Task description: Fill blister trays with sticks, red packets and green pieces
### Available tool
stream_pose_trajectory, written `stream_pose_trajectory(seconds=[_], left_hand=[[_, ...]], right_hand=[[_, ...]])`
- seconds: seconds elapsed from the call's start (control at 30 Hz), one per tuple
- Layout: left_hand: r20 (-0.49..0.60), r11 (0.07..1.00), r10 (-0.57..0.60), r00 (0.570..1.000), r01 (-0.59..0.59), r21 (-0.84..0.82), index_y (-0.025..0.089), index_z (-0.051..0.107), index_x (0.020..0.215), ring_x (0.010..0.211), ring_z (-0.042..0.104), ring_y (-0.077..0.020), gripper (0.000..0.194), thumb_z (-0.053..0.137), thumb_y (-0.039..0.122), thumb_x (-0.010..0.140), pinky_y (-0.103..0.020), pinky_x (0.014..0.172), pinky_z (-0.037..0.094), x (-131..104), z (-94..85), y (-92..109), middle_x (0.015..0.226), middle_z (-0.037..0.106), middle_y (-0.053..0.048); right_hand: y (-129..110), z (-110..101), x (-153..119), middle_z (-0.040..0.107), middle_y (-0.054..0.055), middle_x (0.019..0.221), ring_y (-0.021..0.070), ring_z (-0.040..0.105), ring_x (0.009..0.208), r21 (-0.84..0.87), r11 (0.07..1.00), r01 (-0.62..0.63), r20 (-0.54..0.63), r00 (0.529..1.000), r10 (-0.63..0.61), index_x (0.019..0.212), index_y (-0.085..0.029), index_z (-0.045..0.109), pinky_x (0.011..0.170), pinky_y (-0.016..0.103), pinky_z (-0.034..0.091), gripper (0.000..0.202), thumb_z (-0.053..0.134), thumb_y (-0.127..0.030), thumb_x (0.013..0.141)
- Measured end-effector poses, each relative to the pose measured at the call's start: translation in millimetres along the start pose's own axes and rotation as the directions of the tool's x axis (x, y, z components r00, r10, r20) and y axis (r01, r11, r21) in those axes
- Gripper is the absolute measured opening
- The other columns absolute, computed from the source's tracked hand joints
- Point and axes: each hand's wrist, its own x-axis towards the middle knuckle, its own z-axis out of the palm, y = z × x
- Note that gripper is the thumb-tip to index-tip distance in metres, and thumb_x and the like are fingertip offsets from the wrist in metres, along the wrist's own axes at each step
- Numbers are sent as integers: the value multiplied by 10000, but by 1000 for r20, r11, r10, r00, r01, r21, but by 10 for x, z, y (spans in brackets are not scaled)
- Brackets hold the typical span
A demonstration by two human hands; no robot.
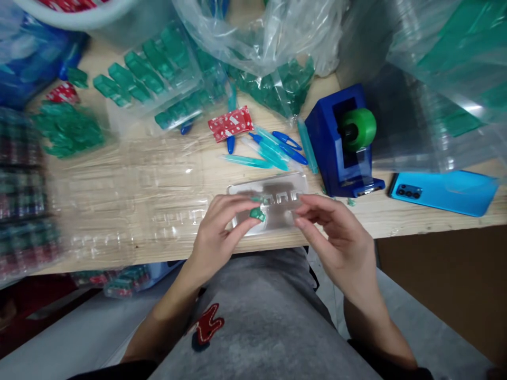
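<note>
The small green piece (257, 214) sits pinched between the thumb and fingertips of my left hand (222, 232), right at the near left corner of the clear plastic tray (273, 206), which lies at the front edge of the counter (396, 216) just above my lap. My left grip is narrow, closed on that green piece, with a second bit of green showing just above it at the tray's row of small square pockets. My right hand (336, 237) has its fingertips on the tray's right end, thumb and forefinger close together on the rim; whether they truly clamp it or only rest there I cannot tell. Beyond the tray lie several teal and blue pens (273, 150) in a loose scatter, with a red patterned packet (231, 123) just left of them. To the right stands a blue tape dispenser (338, 145) with a green roll, and further right a blue phone (443, 191) lies flat near the counter's edge. Stacks of clear trays (119, 206) spread over the left of the counter, and trays filled with green pieces (150, 68) sit further back under crumpled clear bags (257, 31).
</note>
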Motion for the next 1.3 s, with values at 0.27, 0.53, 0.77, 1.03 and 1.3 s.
stream_pose_trajectory(seconds=[0.27, 0.53, 0.77, 1.03, 1.3], left_hand=[[-94, 946, 192, 977, -158, 283, 240, 642, 1042, 885, 614, -185, 156, 580, 164, 920, -358, 790, 457, 66, 201, -166, 953, 687, -32], [167, 914, 203, 965, -247, 321, 170, 583, 1083, 876, 615, -204, 173, 562, 259, 935, -333, 744, 496, -184, 190, 28, 951, 675, -63], [169, 966, 145, 975, -177, 191, 175, 561, 999, 837, 607, -178, 67, 537, 198, 941, -303, 733, 503, -158, 235, 20, 897, 659, -38], [52, 994, 99, 994, -97, -39, 197, 558, 963, 814, 610, -110, 55, 504, 188, 966, -234, 738, 505, -109, 17, 193, 855, 653, 3], [-33, 970, 223, 974, -219, 106, 186, 537, 1081, 869, 605, -141, 154, 499, 123, 946, -274, 754, 523, -57, -32, 301, 939, 641, -40]], right_hand=[[166, -74, -2, 696, 23, 985, 163, 663, 867, -204, 979, 7, -21, 1000, -12, 1104, -255, 649, 766, 303, 559, 199, 594, -225, 915], [267, 21, -3, 709, 63, 983, 198, 671, 909, -351, 925, 145, 254, 966, -55, 1043, -210, 666, 788, 339, 547, 177, 517, -184, 951], [265, 57, -14, 709, 75, 1115, 219, 643, 1064, -297, 935, 195, 363, 928, -78, 1190, -227, 648, 908, 399, 537, 272, 536, -187, 945], [44, 149, -43, 766, -36, 877, 102, 726, 736, 231, 961, -154, 171, 979, 115, 1023, -282, 738, 694, 213, 604, 218, 687, -178, 839], [37, 211, 15, 773, -51, 919, 64, 723, 815, 505, 842, -191, 178, 977, 115, 893, -308, 774, 749, 153, 599, 175, 749, -170, 788]])
